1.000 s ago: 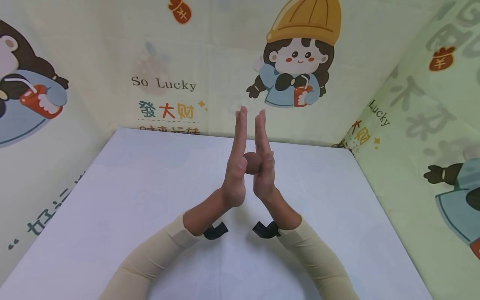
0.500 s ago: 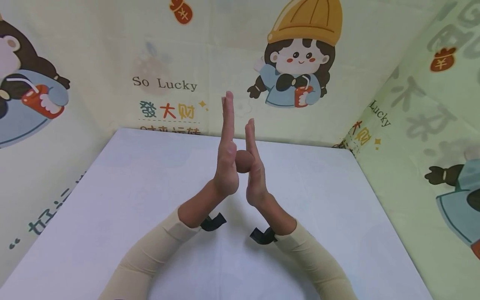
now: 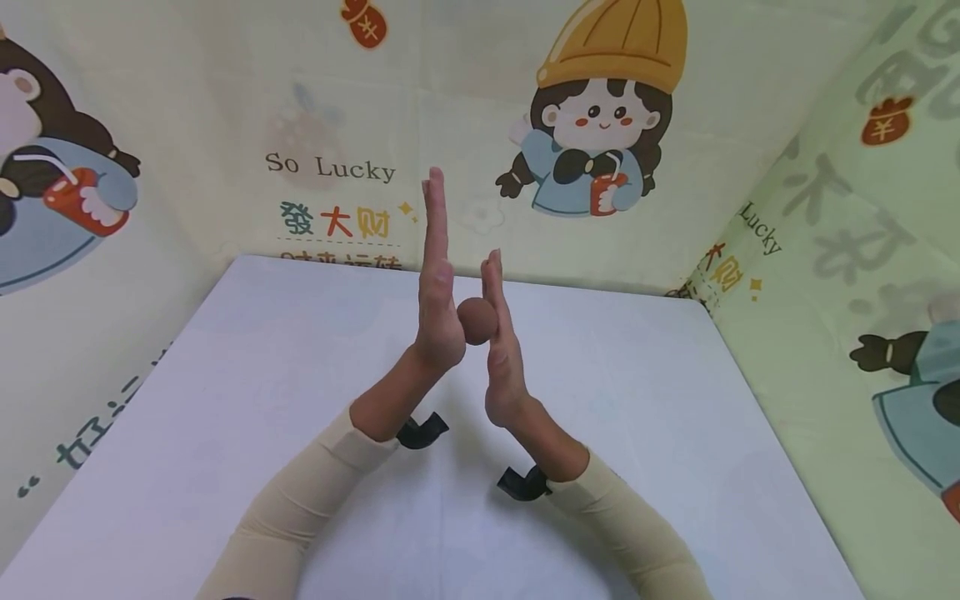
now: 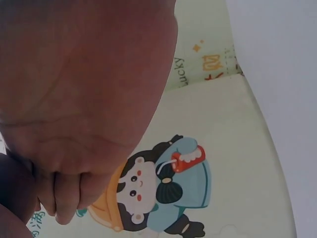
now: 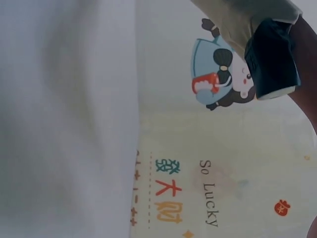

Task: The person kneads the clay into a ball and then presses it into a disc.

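A brown ball (image 3: 477, 322) is pressed between my two upright hands, above the white table (image 3: 645, 400). My left hand (image 3: 438, 308) stands higher, fingers straight up, with the lower palm against the ball's left side. On the other side my right hand (image 3: 504, 358) sits lower and leans left, its straight fingers touching the ball. In the left wrist view the left palm (image 4: 94, 94) fills the upper left, and part of the dark ball (image 4: 15, 183) shows at the left edge. The right wrist view hides most of the hands and the ball.
Pale cloth (image 3: 465, 125) printed with cartoon figures and lettering hangs behind the table and along both sides. Black straps (image 3: 422, 431) stick out from the beige sleeves (image 3: 292, 492) at the wrists.
The left hand has slid up and to the left, the right hand down and slightly left. Between them the ball has shifted left, now lying by the left palm's heel and the right fingers.
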The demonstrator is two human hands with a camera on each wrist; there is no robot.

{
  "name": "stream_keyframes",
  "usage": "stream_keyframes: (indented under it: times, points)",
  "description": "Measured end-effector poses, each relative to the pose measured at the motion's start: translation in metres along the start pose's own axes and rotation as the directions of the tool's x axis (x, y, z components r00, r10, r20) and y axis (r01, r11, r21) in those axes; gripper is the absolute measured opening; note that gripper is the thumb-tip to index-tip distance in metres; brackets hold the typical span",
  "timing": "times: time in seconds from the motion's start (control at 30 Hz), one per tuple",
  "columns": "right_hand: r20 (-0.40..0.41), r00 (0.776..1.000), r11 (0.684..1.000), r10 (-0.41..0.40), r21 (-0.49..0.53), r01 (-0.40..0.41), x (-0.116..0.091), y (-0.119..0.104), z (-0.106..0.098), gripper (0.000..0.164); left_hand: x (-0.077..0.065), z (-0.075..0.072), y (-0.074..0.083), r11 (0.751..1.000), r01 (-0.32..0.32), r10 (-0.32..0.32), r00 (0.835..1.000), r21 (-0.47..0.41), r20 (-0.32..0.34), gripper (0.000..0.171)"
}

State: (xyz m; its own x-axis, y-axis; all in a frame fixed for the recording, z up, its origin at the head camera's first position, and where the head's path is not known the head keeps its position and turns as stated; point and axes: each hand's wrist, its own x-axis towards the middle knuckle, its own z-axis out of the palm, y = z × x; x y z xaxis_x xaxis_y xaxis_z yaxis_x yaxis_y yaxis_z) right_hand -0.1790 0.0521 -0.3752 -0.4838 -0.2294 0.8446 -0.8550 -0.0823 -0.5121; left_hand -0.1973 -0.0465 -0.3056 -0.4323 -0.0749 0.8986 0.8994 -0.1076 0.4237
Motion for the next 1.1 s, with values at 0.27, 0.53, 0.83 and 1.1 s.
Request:
stream_keyframes:
  times: [0.27,0.53,0.83,1.1]
  points:
    - [0.005,1.0,1.0,-0.007,0.014,0.007,-0.003,-0.001,0.003,0.099,0.007,-0.009,-0.016,0.999,-0.034,0.035,0.998,0.04,-0.043,0.076]
    - [0.016,1.0,1.0,0.002,0.021,-0.003,-0.003,-0.005,0.003,0.101,0.012,-0.018,-0.028,0.997,-0.004,0.011,0.996,0.073,-0.088,0.077]
    - [0.029,0.999,0.998,-0.04,-0.05,0.041,-0.002,-0.009,0.003,0.1,0.006,-0.026,-0.046,0.993,0.106,-0.104,0.994,0.057,-0.038,0.075]
    - [0.018,0.997,0.995,-0.069,-0.064,0.07,0.003,-0.012,0.003,0.099,-0.001,-0.027,-0.057,0.986,0.158,-0.161,0.985,0.053,0.058,0.073]
